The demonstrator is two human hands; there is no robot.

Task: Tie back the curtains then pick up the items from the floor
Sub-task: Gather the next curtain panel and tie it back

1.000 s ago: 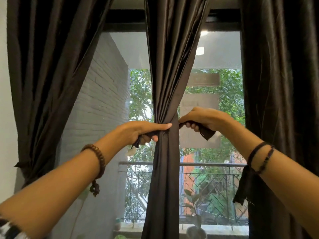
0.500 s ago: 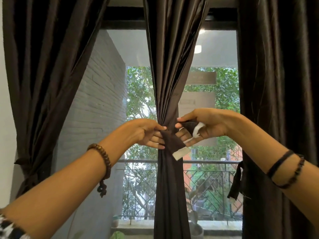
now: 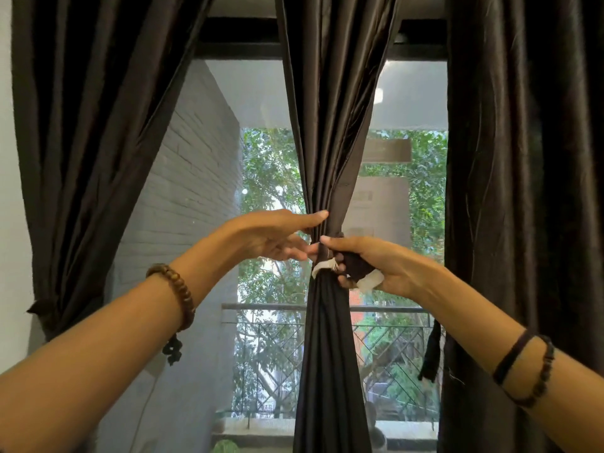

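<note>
A dark brown middle curtain (image 3: 330, 142) hangs in front of the window, gathered tight at hand height. A dark tie-back strip with white ends (image 3: 354, 268) is wrapped around the gathered part. My right hand (image 3: 376, 266) grips the strip's end on the curtain's right side. My left hand (image 3: 277, 238) rests on the curtain's left edge, thumb on the fabric above the wrap and fingers spread toward the strip. The left curtain (image 3: 88, 142) is pulled back to the wall. The right curtain (image 3: 523, 174) hangs straight, with a loose dark tie (image 3: 431, 354) dangling at its edge.
Behind the glass are a grey brick wall (image 3: 189, 207), a balcony railing (image 3: 268, 338) and green trees. Potted plants (image 3: 225, 446) sit on the sill at the bottom. The floor is out of view.
The strip's ends have been brought round the curtain's front. My right hand dropped a little and bunched the strip's end; my left hand let go and opened against the curtain.
</note>
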